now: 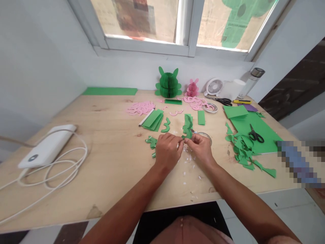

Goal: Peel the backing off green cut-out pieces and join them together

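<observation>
Between my two hands stands a wavy-edged green paper cutout [188, 127]. My left hand [167, 149] is closed, its thumb and fingertips pinching at the paper's lower end. Thumb and fingers of my right hand [201, 147] pinch the same end from the other side. A roll of tape [207, 136] lies just behind my right hand, partly covered by it. Small green paper pieces [151, 141] sit beside my left hand, and a curved green strip [166, 125] lies behind it. Tiny white scraps [185, 173] are scattered below the hands.
Stacked green rectangles [153, 120] and a white pen [146, 117] lie behind left. Pink cutouts [141, 107] spread farther back, near a green paper figure [168, 83] and a pink one [192, 88]. Black scissors [256, 134] rest right on green sheets. A white power bank [48, 145] lies left.
</observation>
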`<state>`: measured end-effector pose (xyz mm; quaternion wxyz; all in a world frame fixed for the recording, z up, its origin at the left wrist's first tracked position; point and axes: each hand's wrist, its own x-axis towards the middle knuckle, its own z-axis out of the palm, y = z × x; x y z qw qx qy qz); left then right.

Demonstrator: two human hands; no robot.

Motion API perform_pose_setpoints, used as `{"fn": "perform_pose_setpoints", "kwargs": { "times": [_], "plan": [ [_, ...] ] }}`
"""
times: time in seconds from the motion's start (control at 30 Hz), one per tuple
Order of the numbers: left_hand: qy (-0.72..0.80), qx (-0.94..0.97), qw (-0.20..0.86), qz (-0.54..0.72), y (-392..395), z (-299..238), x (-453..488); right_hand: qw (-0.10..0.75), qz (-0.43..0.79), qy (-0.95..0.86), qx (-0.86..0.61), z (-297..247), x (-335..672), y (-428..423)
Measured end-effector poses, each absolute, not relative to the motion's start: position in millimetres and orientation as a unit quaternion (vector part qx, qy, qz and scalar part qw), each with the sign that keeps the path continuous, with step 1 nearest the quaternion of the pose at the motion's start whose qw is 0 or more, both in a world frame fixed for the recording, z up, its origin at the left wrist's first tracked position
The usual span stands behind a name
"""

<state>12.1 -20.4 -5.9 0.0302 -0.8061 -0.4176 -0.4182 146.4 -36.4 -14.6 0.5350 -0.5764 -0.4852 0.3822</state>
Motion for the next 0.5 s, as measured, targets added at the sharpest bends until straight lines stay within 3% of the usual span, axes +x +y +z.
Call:
{"fn": "perform_pose_setpoints", "kwargs": {
  "times": [0.33, 0.5],
  "plan": [
    [-0.441, -0.798, 0.025, -0.41, -20.2, -7.8, 14.1, 0.536, 0.39, -0.487, -0.568, -13.6, 143.8, -36.3],
    [-0.488, -0.757, -0.118, -0.419, -19.8, -3.5, 13.2, 0.533, 0.402, -0.484, -0.565, -14.9, 143.5, -36.8]
  ]
}}
